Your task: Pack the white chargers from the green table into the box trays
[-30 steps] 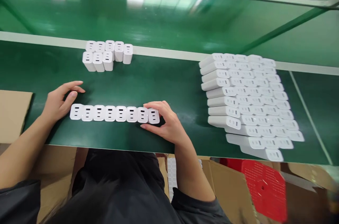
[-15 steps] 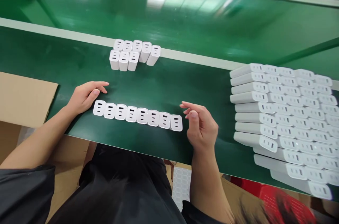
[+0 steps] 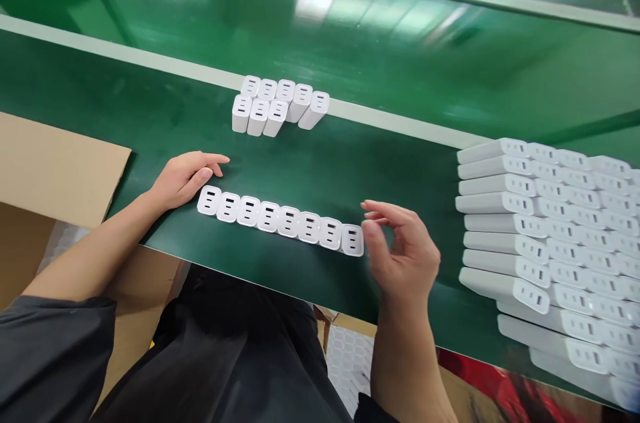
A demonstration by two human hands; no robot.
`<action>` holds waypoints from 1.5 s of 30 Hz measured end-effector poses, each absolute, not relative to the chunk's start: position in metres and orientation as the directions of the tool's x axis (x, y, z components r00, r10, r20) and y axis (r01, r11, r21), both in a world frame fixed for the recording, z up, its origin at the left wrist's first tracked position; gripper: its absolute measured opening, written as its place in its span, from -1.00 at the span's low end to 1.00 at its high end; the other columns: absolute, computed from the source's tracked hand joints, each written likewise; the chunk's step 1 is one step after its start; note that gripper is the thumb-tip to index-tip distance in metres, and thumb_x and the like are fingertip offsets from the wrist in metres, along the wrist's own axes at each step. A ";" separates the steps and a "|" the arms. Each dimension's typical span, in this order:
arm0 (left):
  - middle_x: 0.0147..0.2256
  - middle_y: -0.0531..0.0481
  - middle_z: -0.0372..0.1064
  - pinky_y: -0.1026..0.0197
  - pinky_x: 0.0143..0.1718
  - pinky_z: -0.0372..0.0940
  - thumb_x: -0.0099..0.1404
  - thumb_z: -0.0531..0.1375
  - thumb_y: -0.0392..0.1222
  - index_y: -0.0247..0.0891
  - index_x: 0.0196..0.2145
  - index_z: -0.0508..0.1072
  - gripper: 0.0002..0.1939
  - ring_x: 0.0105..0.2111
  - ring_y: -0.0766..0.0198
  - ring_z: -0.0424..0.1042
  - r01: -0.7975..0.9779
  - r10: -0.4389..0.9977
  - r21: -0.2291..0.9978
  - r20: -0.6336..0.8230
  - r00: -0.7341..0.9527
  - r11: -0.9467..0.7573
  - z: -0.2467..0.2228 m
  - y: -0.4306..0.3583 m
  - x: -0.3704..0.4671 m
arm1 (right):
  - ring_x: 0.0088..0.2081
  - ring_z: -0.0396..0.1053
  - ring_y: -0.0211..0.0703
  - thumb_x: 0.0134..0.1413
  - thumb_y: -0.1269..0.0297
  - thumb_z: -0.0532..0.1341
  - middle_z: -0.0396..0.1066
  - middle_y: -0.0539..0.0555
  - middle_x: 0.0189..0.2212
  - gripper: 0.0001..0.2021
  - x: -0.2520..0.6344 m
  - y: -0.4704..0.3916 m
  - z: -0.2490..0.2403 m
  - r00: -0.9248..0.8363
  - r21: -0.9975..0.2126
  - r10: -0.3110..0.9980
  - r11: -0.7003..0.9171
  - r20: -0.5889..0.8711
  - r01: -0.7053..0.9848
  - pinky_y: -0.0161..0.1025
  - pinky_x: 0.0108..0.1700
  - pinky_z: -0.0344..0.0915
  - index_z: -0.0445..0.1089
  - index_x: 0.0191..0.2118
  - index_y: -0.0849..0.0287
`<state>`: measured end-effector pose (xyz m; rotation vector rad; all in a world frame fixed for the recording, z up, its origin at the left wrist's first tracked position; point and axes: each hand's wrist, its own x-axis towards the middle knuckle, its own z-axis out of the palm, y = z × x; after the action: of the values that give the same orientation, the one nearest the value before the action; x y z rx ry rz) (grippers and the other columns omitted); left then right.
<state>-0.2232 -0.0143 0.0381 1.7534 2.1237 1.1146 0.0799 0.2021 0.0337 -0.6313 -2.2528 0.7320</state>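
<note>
Several white USB chargers (image 3: 269, 216) stand side by side in one row on the green table, their port faces up. At the row's left end, my left hand (image 3: 187, 176) rests with fingers stretched out over the table, holding nothing. My right hand (image 3: 403, 243) is at the other end, beside the last charger (image 3: 353, 240). Its thumb and fingers are curved with a gap between them, and nothing shows in it. Whether it touches that charger I cannot tell.
A smaller group of white chargers (image 3: 259, 116) stands by the back edge strip. At the right, many more lie in a stacked block (image 3: 530, 210). A cardboard sheet (image 3: 65, 166) covers the table's left end. Behind rises a glossy green panel (image 3: 240, 23).
The view has shifted, so everything sits further right. My right hand has come closer to the row's right end, with its thumb and fingertips nearer the last charger. My left hand stays in place.
</note>
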 end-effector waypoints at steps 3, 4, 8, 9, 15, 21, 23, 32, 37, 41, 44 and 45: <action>-0.26 -0.08 0.56 0.22 -0.16 0.33 0.51 -0.13 0.07 -0.30 0.03 0.48 -0.47 -0.25 0.24 0.50 0.763 0.904 0.645 0.304 -0.302 0.038 0.038 -0.015 -0.223 | -0.01 0.45 0.06 0.21 0.20 0.27 0.49 0.15 -0.01 -0.66 0.061 0.181 0.061 -0.836 -0.530 0.375 0.839 0.401 0.122 0.01 0.03 0.37 0.39 0.09 0.04; -0.26 -0.08 0.56 0.22 -0.15 0.33 0.51 -0.14 0.08 -0.30 0.03 0.48 -0.47 -0.25 0.24 0.50 0.759 0.904 0.650 0.298 -0.305 0.042 0.038 -0.015 -0.223 | 0.06 0.41 0.10 0.21 0.17 0.28 0.47 0.16 0.04 -0.59 0.053 0.173 0.069 -0.883 -0.498 0.293 0.864 0.366 0.080 0.05 0.09 0.34 0.34 0.15 0.03; -0.25 -0.08 0.56 0.20 -0.12 0.34 0.49 -0.13 0.14 -0.29 0.03 0.47 -0.44 -0.24 0.22 0.50 0.740 0.909 0.669 0.266 -0.320 0.065 0.038 -0.015 -0.223 | 0.21 0.28 0.20 0.23 0.11 0.26 0.37 0.22 0.17 -0.42 0.021 0.148 0.081 -0.972 -0.402 0.098 0.916 0.216 0.003 0.23 0.27 0.12 0.16 0.30 0.09; -0.25 -0.08 0.56 0.20 -0.12 0.34 0.48 -0.14 0.15 -0.28 0.03 0.47 -0.43 -0.24 0.22 0.50 0.735 0.910 0.674 0.257 -0.326 0.073 0.038 -0.015 -0.223 | 0.21 0.27 0.21 0.23 0.12 0.26 0.38 0.23 0.16 -0.42 0.016 0.145 0.080 -0.979 -0.379 0.082 0.925 0.188 0.004 0.25 0.28 0.09 0.16 0.30 0.12; -0.25 -0.08 0.57 0.19 -0.09 0.34 0.46 -0.15 0.23 -0.27 0.03 0.48 -0.37 -0.22 0.20 0.51 0.701 0.909 0.705 0.214 -0.358 0.110 0.038 -0.015 -0.223 | 0.08 0.37 0.14 0.22 0.19 0.27 0.45 0.23 0.07 -0.46 0.000 0.142 0.075 -0.987 -0.337 0.056 0.942 0.152 0.002 0.13 0.19 0.19 0.21 0.26 0.19; -0.25 -0.06 0.56 0.21 -0.09 0.34 0.48 -0.13 0.19 -0.28 0.03 0.48 -0.41 -0.21 0.22 0.51 0.697 0.905 0.712 0.237 -0.352 0.084 0.036 -0.015 -0.223 | -0.09 0.41 0.10 0.20 0.16 0.31 0.47 0.23 0.03 -0.47 -0.009 0.141 0.082 -0.992 -0.286 0.032 0.958 0.125 -0.005 0.02 -0.05 0.26 0.27 0.21 0.27; -0.26 -0.06 0.56 0.22 -0.10 0.33 0.48 -0.12 0.17 -0.29 0.03 0.48 -0.42 -0.21 0.23 0.51 0.701 0.906 0.710 0.250 -0.343 0.069 0.035 -0.015 -0.223 | -0.14 0.41 0.09 0.19 0.16 0.31 0.51 0.21 -0.03 -0.51 -0.012 0.140 0.082 -0.993 -0.270 0.024 0.963 0.114 -0.007 0.00 -0.09 0.25 0.31 0.17 0.27; -0.26 -0.06 0.57 0.22 -0.13 0.34 0.47 -0.14 0.21 -0.27 0.02 0.48 -0.39 -0.22 0.22 0.52 0.688 0.908 0.720 0.229 -0.351 0.084 0.035 -0.015 -0.223 | -0.14 0.45 0.06 0.20 0.08 0.30 0.53 0.15 -0.09 -0.58 -0.013 0.160 0.094 -0.943 -0.428 0.162 0.903 0.292 0.022 -0.03 -0.13 0.32 0.39 0.12 0.09; -0.26 -0.05 0.57 0.21 -0.13 0.34 0.47 -0.16 0.23 -0.24 0.02 0.49 -0.38 -0.22 0.21 0.52 0.694 0.911 0.713 0.216 -0.351 0.098 0.035 -0.015 -0.224 | -0.15 0.46 0.13 0.12 0.00 0.34 0.52 0.19 -0.07 -0.51 0.011 0.217 0.098 -0.788 -0.463 0.456 0.851 0.414 0.249 0.02 -0.14 0.36 0.43 0.14 0.05; -0.27 -0.04 0.57 0.22 -0.15 0.34 0.47 -0.14 0.22 -0.24 0.01 0.49 -0.40 -0.23 0.22 0.52 0.702 0.912 0.708 0.235 -0.337 0.077 0.035 -0.015 -0.223 | -0.22 0.45 0.20 0.06 -0.09 0.36 0.52 0.19 -0.21 -0.53 0.049 0.269 0.069 -0.751 -0.369 0.537 0.835 0.384 0.408 0.05 -0.23 0.32 0.49 0.04 -0.01; -0.27 -0.05 0.57 0.23 -0.18 0.34 0.47 -0.12 0.19 -0.25 0.02 0.49 -0.42 -0.25 0.23 0.52 0.705 0.915 0.707 0.252 -0.316 0.049 0.034 -0.015 -0.223 | -0.27 0.44 0.19 0.06 -0.15 0.32 0.49 0.15 -0.29 -0.55 0.074 0.290 0.045 -0.778 -0.325 0.517 0.850 0.357 0.415 0.05 -0.26 0.31 0.49 0.02 -0.08; -0.27 -0.05 0.57 0.23 -0.19 0.33 0.47 -0.11 0.19 -0.26 0.02 0.49 -0.43 -0.25 0.23 0.52 0.707 0.917 0.706 0.253 -0.308 0.043 0.034 -0.015 -0.224 | -0.24 0.43 0.21 0.07 -0.18 0.30 0.49 0.15 -0.27 -0.51 0.079 0.292 0.041 -0.792 -0.318 0.502 0.858 0.348 0.404 0.08 -0.24 0.32 0.47 0.06 -0.08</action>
<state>-0.2236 -0.0151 0.0341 1.6581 2.0545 1.1253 0.0791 0.2921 0.0413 -0.6684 -2.6061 0.3159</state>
